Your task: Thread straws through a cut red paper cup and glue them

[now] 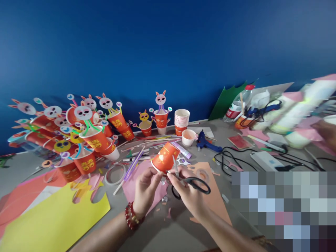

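A red paper cup (pixel 165 156) with gold print is tilted above the middle of the table, its rim toward the lower left. My left hand (pixel 145 189) has its fingers closed on the cup's rim. My right hand (pixel 187 192) holds black-handled scissors (pixel 198 184), blades pointing up beside the cup, while its thumb and fingertips meet at the cup's lower edge. Whether the fingertips pinch a small piece there is too small to tell. Under the hands lie pink paper (pixel 128 183) and orange paper (pixel 210 196) with cut-outs.
Red cups with rabbit faces (pixel 96 140) crowd the left, above yellow paper (pixel 60 220). Stacked cups (pixel 181 120), a white cup (pixel 188 137) and a blue glue gun (pixel 207 142) stand or lie behind. Black cables (pixel 223 161), a bottle (pixel 240 101) and a power strip (pixel 266 162) are right.
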`<state>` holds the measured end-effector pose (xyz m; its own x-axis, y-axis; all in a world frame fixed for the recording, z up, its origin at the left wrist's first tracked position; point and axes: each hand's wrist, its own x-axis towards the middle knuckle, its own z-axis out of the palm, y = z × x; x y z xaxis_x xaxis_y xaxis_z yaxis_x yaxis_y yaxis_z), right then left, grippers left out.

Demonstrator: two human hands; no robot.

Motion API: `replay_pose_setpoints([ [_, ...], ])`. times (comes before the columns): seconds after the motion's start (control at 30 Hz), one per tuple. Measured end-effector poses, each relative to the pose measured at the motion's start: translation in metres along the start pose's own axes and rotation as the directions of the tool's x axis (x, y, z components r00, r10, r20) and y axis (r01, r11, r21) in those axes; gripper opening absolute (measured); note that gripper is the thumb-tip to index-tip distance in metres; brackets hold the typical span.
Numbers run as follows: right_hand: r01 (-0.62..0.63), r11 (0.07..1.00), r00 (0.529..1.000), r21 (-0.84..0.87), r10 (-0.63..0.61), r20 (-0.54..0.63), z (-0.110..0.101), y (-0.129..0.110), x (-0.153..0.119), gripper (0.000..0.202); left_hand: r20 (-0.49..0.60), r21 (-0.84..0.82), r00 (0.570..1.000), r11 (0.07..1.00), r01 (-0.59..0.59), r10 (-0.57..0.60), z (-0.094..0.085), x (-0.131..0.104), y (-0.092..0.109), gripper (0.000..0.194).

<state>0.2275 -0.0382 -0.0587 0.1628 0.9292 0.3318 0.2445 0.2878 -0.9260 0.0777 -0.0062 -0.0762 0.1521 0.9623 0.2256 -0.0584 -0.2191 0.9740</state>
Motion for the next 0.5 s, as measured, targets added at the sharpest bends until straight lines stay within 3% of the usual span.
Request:
replay_pose_setpoints([
  [0.13,0.228,0.943,0.971,-0.241,-0.238,-0.011,-0.0025,0.0003,0.0010,0.022,0.007,-0.131,0.998,0.989,0.064,-0.064,0.0018,0.0008,0.0071,0.021],
  [0.23,0.353,0.892,0.933,-0.283,-0.358,0.035,-0.0052,-0.0003,0.0036,0.022,0.007,-0.138,0.998,0.989,0.058,-0.057,0.0009,0.0003,0.0083,0.022],
  [0.5,0.373,0.892,0.926,-0.256,-0.376,0.040,-0.0067,0.0009,0.0048,0.024,0.024,-0.090,0.999,0.995,0.051,-0.049,0.0003,0.0007,0.0073,0.020],
])
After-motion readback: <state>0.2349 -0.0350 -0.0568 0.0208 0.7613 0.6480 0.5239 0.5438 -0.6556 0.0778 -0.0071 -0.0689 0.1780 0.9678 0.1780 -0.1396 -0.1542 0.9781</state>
